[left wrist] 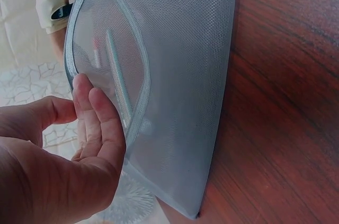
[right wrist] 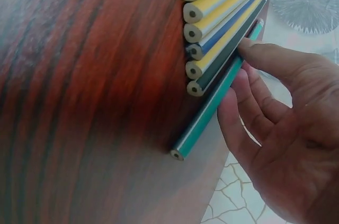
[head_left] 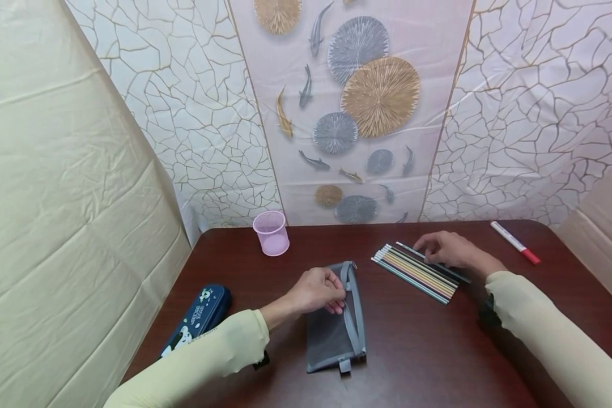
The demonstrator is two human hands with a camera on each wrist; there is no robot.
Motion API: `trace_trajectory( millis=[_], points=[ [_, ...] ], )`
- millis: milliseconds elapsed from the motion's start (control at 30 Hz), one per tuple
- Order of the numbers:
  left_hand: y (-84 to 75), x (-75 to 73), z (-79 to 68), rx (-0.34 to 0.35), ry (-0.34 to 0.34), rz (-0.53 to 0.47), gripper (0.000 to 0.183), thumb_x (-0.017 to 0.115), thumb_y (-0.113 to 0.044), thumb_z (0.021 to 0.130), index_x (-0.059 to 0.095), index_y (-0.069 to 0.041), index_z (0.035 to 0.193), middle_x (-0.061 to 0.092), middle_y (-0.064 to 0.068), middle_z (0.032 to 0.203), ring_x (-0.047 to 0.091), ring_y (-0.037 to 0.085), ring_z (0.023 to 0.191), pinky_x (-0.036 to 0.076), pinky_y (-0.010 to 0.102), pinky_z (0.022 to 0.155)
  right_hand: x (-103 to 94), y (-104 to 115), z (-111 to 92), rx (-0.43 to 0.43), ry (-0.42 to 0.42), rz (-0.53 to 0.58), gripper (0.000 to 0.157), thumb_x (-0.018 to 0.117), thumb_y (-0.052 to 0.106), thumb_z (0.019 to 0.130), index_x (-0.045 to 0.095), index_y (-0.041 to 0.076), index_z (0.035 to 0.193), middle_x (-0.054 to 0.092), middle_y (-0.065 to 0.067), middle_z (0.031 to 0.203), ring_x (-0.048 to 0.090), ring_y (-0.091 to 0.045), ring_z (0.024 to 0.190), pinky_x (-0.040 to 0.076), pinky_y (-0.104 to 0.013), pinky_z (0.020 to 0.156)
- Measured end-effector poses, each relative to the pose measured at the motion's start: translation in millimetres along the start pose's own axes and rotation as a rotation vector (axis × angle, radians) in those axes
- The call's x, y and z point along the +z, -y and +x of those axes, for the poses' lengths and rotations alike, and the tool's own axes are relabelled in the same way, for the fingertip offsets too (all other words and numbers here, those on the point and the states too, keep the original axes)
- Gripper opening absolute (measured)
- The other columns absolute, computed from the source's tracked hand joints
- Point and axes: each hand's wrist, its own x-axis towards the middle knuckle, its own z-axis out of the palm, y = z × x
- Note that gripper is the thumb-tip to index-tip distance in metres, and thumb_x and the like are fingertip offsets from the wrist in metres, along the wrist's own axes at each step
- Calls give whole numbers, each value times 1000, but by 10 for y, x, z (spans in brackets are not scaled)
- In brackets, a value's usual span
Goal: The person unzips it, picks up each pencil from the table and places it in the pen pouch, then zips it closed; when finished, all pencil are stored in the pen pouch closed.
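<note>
A grey mesh zip pouch (head_left: 328, 334) lies on the table, its zipper side parted. My left hand (head_left: 318, 290) holds the pouch's upper edge with curled fingers; in the left wrist view the thumb is on one side of that edge. To the right, several pencils (head_left: 415, 272) lie side by side in a slanted row, yellow, blue and dark green among them. At the row's far right side, my right hand (head_left: 449, 249) pinches a green pencil (right wrist: 204, 115) between thumb and fingers. That pencil is slightly apart from the row, its unsharpened end toward the right wrist camera.
A pink mesh cup (head_left: 272, 233) stands at the back left of the dark wooden table (head_left: 413, 362). The dark blue pencil case (head_left: 199, 314) lies by the left edge, partly behind the left sleeve. A white marker with a red cap (head_left: 515, 242) lies at the back right.
</note>
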Motion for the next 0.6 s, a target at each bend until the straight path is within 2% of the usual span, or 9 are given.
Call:
trace_trajectory(
  millis=[167, 267, 400, 600],
  points=[
    [30, -5, 3, -7, 9, -26, 8, 71, -2, 94, 67, 2, 98, 77, 16, 76, 76, 20, 63, 67, 39, 67, 14, 11, 1, -10, 0, -15, 30, 74, 9, 97, 72, 9, 127, 72, -4, 93, 63, -17, 78, 56, -33, 60],
    [55, -11, 6, -32, 31, -65, 6, 71, -2, 95, 67, 2, 98, 77, 16, 77, 76, 19, 64, 68, 44, 72, 30, -8, 10, -17, -9, -11, 30, 74, 10, 97, 72, 9, 126, 73, -5, 92, 64, -16, 77, 56, -33, 60],
    [69, -22, -2, -65, 63, -106, 5, 71, -1, 96, 67, 2, 96, 78, 17, 78, 76, 17, 63, 66, 51, 79, 43, -71, 25, -10, -6, 30, 30, 74, 9, 97, 71, 7, 127, 73, -7, 93, 64, -16, 76, 57, -33, 60],
    [51, -49, -34, -61, 67, -95, 5, 70, -1, 96, 67, 3, 97, 78, 18, 80, 77, 19, 65, 65, 53, 81, 11, -138, 28, 11, -14, 109, 30, 72, 9, 98, 69, 2, 127, 74, -10, 98, 66, -17, 81, 59, -33, 61]
  ],
)
